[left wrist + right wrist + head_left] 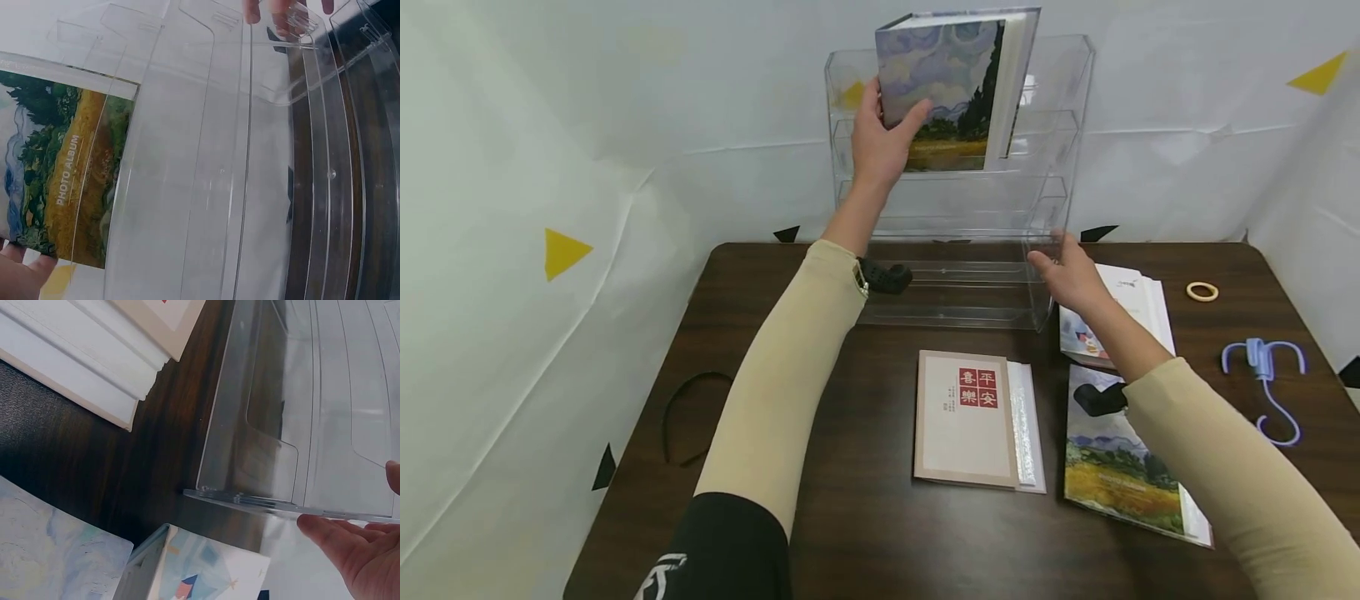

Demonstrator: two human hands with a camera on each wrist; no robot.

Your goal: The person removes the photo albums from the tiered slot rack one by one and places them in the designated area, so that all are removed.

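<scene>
My left hand [883, 142] grips a photo album [943, 83] by its left edge, thumb across the painted cover. The album stands upright in the upper tier of a clear plastic tiered rack [955, 317]; its lower part shows through the plastic in the left wrist view, where "PHOTO ALBUM" [67, 170] can be read. My right hand [1070, 271] holds the rack's right side panel low down. In the right wrist view, that hand's fingers [331, 540] lie along the panel's outside, with the thumb tip at the inner side.
In front of the rack lies a beige album [955, 425] with red characters. To its right are another painted album [1120, 475] and a white book [1131, 304]. A wooden ring [1202, 291] and blue hook [1262, 375] lie far right, a black cord [666, 417] left.
</scene>
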